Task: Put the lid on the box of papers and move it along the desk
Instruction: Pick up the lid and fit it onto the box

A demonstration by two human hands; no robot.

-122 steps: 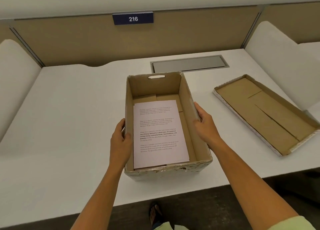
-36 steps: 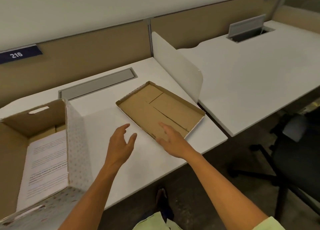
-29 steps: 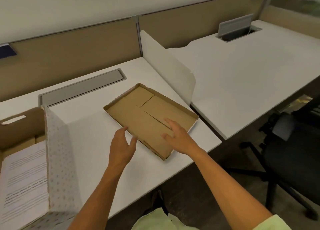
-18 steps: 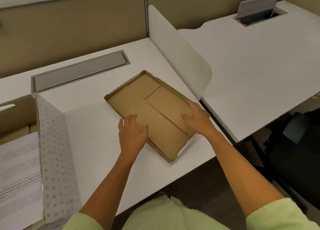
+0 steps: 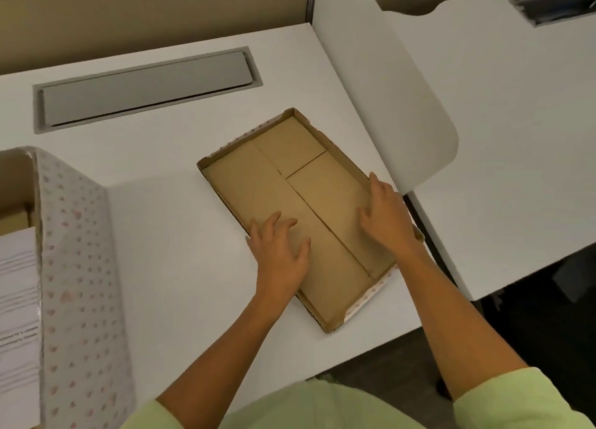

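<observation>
Lid upside down on surface, right of box. Left hand, right hand flat inside, fingers apart, nothing gripped. Risk: slipping off near edge during flip.

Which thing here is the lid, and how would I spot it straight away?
Start at the white desk and look right of the grey hatch, beside the white divider. The lid is the shallow brown cardboard tray lying open side up, with both hands on it. Unlike the tall dotted box at the left holding papers, it is low-walled and empty.
</observation>
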